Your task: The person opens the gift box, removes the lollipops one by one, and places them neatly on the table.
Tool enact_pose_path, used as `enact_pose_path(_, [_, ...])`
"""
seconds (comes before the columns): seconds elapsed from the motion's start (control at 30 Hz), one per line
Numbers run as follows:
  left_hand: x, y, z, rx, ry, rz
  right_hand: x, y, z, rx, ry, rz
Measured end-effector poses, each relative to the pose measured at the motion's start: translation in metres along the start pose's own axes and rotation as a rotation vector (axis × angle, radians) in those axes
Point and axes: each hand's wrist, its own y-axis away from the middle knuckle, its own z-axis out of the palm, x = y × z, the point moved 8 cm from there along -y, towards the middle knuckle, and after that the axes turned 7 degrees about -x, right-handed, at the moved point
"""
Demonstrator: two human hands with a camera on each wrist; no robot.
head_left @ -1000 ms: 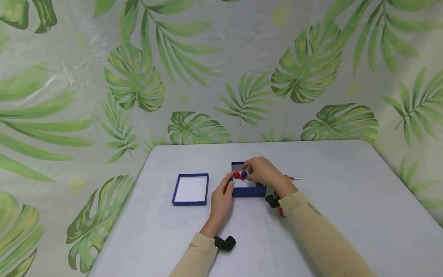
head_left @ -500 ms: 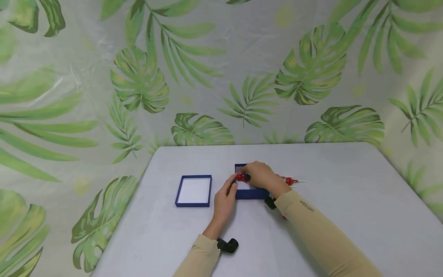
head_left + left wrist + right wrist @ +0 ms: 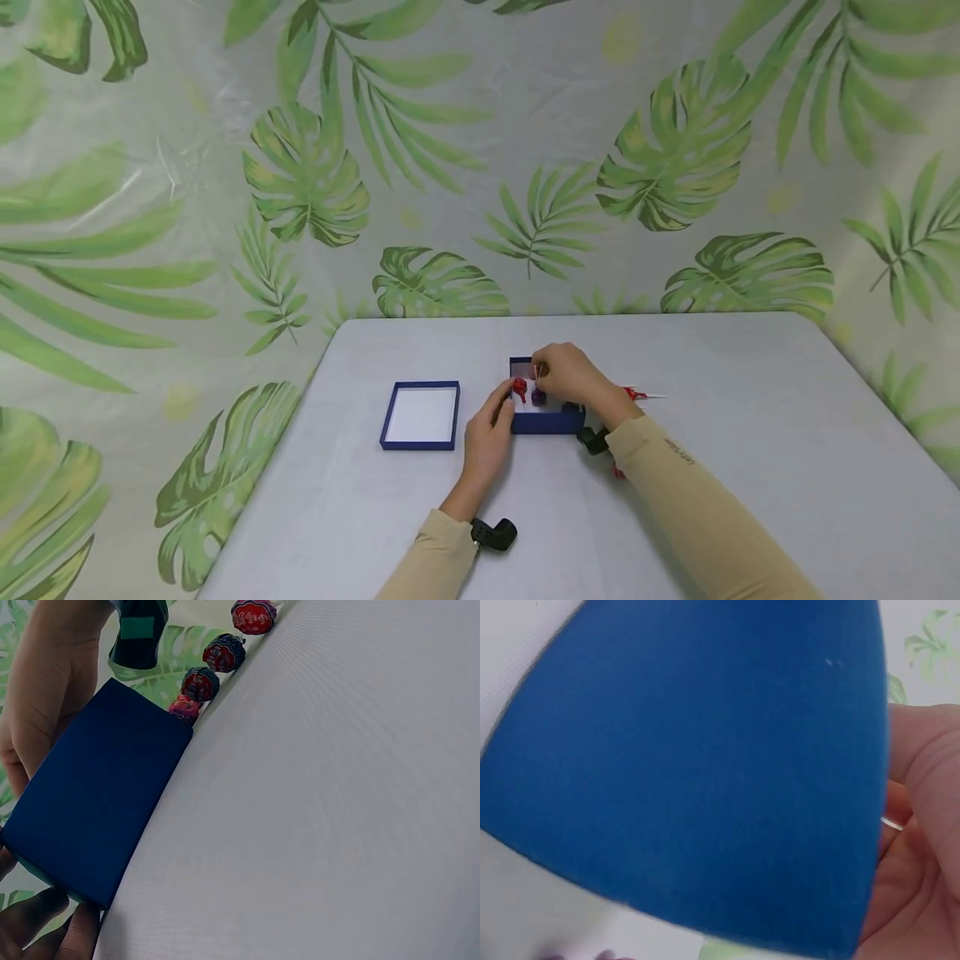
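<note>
Head cam: the small blue box (image 3: pixel 546 419) sits mid-table, looks like light, stiff card, so I'd grab it by the side walls. Left hand (image 3: pixel 487 437) touches its 9 o'clock wall, fingers fairly straight. Right hand (image 3: pixel 572 377) pinches a lollipop stick (image 3: pixel 537 372) over it.

Left wrist cam: loose lollipops (image 3: pixel 223 652) lie at 12 o'clock.

Right wrist cam: mostly blue wall, can't tell the fingers.

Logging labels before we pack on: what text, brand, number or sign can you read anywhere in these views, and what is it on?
Nothing can be read for certain.
Right sleeve: a small dark print, too small to read.
Lollipops beside the blue box: printed wrappers, too blurred to read.
Blue box lid: no text visible.
Table: no text visible.
</note>
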Motion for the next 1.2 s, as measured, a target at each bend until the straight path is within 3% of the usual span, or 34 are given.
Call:
enact_pose_path(0.33, [-0.002, 0.001, 0.001, 0.000, 0.004, -0.009, 0.011, 0.006, -0.010, 0.024, -0.141, 0.068])
enact_pose_path(0.73, [-0.002, 0.000, 0.001, 0.007, 0.002, 0.007, 0.008, 0.026, -0.035, 0.098, -0.259, 0.074])
enact_pose_path(0.97, [-0.001, 0.002, 0.001, 0.005, 0.002, 0.006, 0.007, 0.046, -0.052, 0.148, -0.238, 0.089])
enact_pose_path(1.2, [-0.001, 0.000, 0.000, 0.012, -0.005, 0.000, 0.013, 0.070, -0.069, 0.212, -0.288, 0.114])
